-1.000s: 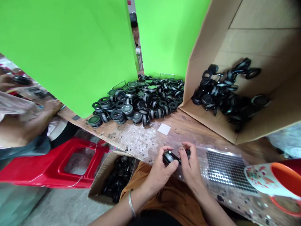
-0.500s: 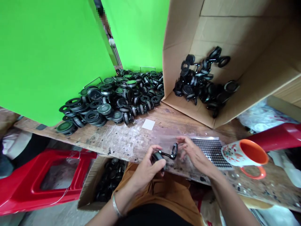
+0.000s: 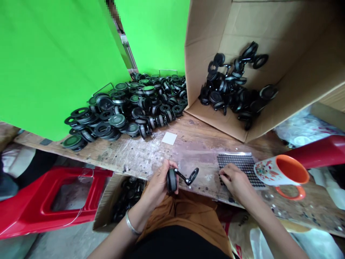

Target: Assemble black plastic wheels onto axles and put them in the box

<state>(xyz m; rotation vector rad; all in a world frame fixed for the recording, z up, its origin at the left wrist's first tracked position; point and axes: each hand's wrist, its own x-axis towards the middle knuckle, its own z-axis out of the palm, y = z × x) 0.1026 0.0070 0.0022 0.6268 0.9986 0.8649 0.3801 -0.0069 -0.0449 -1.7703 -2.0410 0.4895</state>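
Observation:
My left hand (image 3: 161, 180) is wrapped round the thick, ribbed base of a black mount (image 3: 171, 180), held above the table's front edge. From that base a short jointed arm reaches to the right and ends in a flat open ring. My right hand (image 3: 234, 178) bends over the left part of a clear sheet of small black round stickers (image 3: 242, 166), thumb and fingertips pinched together. Whatever lies between those fingertips is too small to make out. Just right of the sheet, a white mug (image 3: 266, 173) with an orange inside lies on its side.
A heap of similar black mounts (image 3: 118, 120) covers the table's back left. More lie in an open cardboard box (image 3: 201, 68) at back right. A white square card (image 3: 169, 138) lies mid-table. Below left are a red plastic stool (image 3: 45, 201) and another carton (image 3: 104, 205) of black parts.
My right hand has left the mount's ring and moved right and down onto the sticker sheet, its fingers closing. My left hand has shifted slightly left and turned the mount, its base now facing me.

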